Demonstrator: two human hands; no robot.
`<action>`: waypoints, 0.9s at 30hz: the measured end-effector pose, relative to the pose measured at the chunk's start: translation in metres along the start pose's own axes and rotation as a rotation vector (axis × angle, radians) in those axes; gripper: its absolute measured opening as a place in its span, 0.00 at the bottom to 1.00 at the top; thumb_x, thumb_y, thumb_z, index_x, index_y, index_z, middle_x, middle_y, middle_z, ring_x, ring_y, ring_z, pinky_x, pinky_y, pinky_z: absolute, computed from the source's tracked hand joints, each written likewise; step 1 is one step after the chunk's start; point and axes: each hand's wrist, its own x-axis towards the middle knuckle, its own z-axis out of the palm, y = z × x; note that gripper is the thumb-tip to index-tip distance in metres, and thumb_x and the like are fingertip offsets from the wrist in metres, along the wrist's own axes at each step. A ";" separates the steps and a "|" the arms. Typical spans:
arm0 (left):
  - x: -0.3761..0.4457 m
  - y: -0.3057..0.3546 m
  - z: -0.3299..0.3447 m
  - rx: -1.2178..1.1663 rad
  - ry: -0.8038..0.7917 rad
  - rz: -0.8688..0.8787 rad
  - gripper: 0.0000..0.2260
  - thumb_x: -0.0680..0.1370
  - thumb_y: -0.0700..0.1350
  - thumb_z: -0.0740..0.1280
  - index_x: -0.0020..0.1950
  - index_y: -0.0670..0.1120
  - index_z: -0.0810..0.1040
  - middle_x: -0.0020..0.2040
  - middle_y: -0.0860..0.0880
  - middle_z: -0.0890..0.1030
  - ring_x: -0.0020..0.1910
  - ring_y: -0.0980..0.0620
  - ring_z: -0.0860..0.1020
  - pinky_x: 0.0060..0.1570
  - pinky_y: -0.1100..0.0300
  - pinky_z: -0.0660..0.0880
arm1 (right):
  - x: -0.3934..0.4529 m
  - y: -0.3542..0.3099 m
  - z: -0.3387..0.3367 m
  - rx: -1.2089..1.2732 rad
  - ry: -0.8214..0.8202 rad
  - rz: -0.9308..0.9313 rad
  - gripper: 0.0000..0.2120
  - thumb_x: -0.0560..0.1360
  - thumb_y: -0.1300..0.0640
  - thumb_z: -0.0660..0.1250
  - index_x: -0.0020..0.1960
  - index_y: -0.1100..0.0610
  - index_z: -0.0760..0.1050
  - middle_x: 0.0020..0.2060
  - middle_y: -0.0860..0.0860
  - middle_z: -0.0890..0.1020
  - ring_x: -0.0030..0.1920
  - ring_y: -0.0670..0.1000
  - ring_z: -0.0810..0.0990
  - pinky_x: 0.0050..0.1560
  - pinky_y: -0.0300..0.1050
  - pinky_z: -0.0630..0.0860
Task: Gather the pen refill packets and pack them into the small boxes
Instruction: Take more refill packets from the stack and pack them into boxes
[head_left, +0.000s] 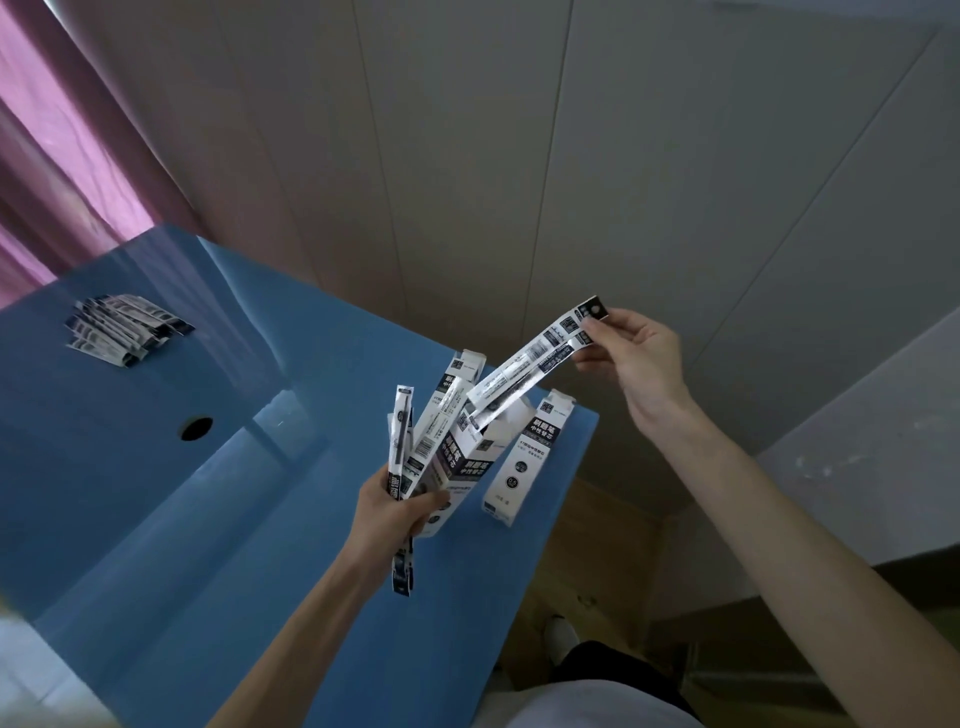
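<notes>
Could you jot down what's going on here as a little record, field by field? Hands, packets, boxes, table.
left hand: grips a fan of refill packets together with an open box
right hand: fingers pinch the top end of a packet pair, lower end at the open box's mouth
second box: lies on the table, near its right edge
loose pile: more packets, far left of the table
table: blue, with a round hole
</notes>
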 end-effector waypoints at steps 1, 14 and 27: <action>0.000 0.001 0.001 -0.019 0.001 -0.001 0.13 0.72 0.31 0.77 0.51 0.40 0.78 0.36 0.41 0.76 0.26 0.54 0.68 0.27 0.60 0.68 | 0.000 0.000 -0.001 -0.036 0.004 -0.013 0.07 0.79 0.64 0.71 0.57 0.62 0.81 0.45 0.57 0.88 0.36 0.51 0.85 0.37 0.41 0.83; 0.002 0.004 -0.009 -0.062 -0.023 0.014 0.13 0.71 0.30 0.76 0.50 0.38 0.76 0.39 0.40 0.74 0.26 0.53 0.64 0.26 0.61 0.64 | 0.003 -0.017 0.000 -0.217 -0.013 -0.190 0.05 0.80 0.62 0.70 0.54 0.56 0.82 0.44 0.51 0.88 0.39 0.54 0.87 0.38 0.41 0.82; -0.002 0.011 -0.004 -0.047 -0.068 0.027 0.13 0.72 0.29 0.76 0.50 0.39 0.76 0.42 0.38 0.77 0.26 0.53 0.64 0.26 0.62 0.64 | -0.003 -0.035 0.011 -0.353 -0.098 -0.384 0.07 0.79 0.60 0.71 0.57 0.54 0.84 0.47 0.49 0.88 0.45 0.50 0.86 0.43 0.43 0.84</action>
